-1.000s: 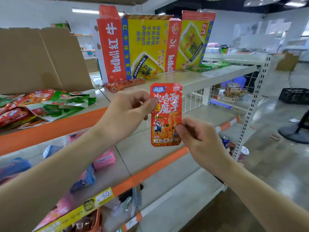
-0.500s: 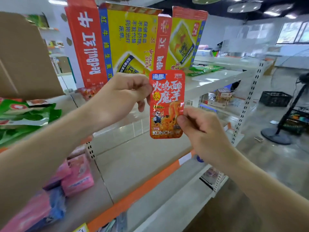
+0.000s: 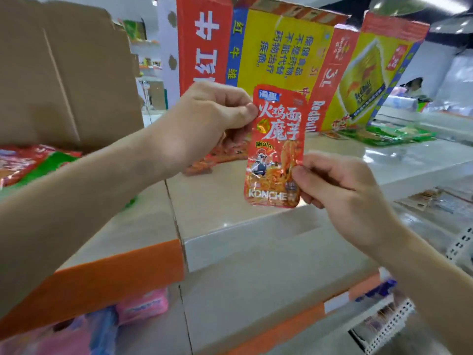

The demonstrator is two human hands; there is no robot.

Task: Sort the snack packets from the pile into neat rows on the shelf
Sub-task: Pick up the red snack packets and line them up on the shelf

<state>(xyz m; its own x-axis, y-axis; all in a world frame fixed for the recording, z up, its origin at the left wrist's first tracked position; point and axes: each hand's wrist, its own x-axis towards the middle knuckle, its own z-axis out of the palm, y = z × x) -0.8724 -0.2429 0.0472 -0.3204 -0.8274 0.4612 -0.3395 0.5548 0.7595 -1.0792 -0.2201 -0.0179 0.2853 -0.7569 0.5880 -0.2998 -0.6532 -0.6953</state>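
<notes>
An orange-red snack packet (image 3: pixel 275 149) marked KONCHE hangs upright in the air above the beige shelf (image 3: pixel 220 201). My left hand (image 3: pixel 204 124) pinches its upper left edge. My right hand (image 3: pixel 340 185) pinches its lower right edge. Behind my left hand a row of similar red packets (image 3: pixel 225 156) lies flat on the shelf, partly hidden. A pile of red and green packets (image 3: pixel 33 162) lies on the shelf at the far left. Green packets (image 3: pixel 391 134) lie further right on the shelf.
An open brown carton (image 3: pixel 64 73) stands at the back left. A flattened red and yellow RedBull carton (image 3: pixel 281 60) leans upright at the shelf's back. Pink and blue packs (image 3: pixel 138 303) sit on the lower shelf. A perforated shelf upright (image 3: pixel 460 242) shows at right.
The view has moved closer to and up over the top shelf. Both hands keep the same hold on the packet, which now hangs over the shelf top near the red row.
</notes>
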